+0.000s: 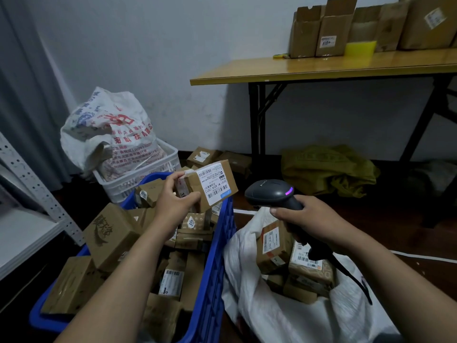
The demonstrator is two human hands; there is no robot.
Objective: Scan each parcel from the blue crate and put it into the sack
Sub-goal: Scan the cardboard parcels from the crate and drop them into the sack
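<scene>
**Label turned toward the scanner**

The left grip (176, 201) pinches a small cardboard parcel (215, 185) by one end above the blue crate (218, 256). Its glossy label tilts toward the scanner (270, 191), probably so the barcode reads. The right grip (310, 219) wraps the scanner's smooth dark handle, over the crinkled white sack (272, 318) holding taped boxes.

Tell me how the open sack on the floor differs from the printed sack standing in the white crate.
The open sack is plain; the printed sack bears red and blue lettering. The open sack slumps low with its mouth wide, parcels showing inside; the printed sack stands tall in the white crate, its top crumpled over. Both are white.
</scene>
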